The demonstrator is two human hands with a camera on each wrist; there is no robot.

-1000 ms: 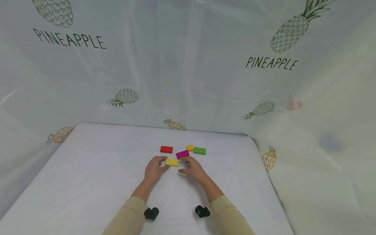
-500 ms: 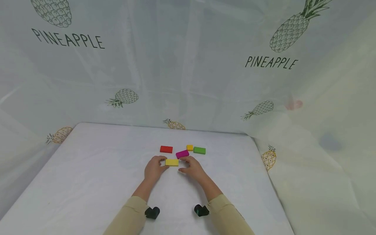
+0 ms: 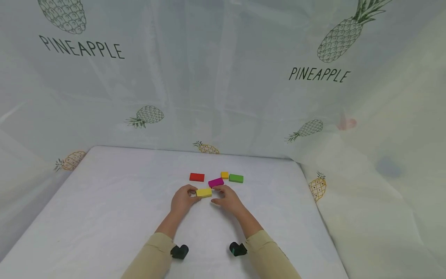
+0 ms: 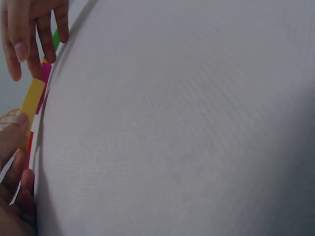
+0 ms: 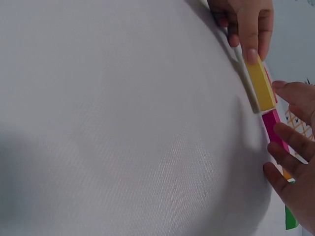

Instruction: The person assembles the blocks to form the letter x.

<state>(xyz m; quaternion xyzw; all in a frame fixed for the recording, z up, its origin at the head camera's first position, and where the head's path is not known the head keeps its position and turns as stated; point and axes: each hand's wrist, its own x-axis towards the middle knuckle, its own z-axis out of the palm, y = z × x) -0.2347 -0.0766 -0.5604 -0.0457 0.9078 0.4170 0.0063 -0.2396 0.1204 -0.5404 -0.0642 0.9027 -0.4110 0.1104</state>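
1. Fingers (image 5: 249, 37) of the left hand (image 3: 181, 200) pinch a yellow block (image 3: 203, 193) between side edges of the desk (image 3: 104, 217).
2. The right hand (image 3: 228, 200), beside it, fingers parted, holds nothing.
3. A red block (image 3: 197, 177) lies nearer the far edge.

The head view shows 1 red block (image 3: 197, 177), 1 yellow block (image 3: 203, 192), 1 magenta block (image 3: 216, 182), 1 orange block (image 3: 224, 175) and 1 green block (image 3: 236, 178): 5 in all. There are 1 left hand (image 3: 182, 199), 1 right hand (image 3: 227, 199), 2 beige sleeves (image 3: 150, 255), 2 black heart-shaped pieces (image 3: 179, 252), 1 white table (image 3: 115, 205) and 7 pineapple prints (image 3: 150, 114).
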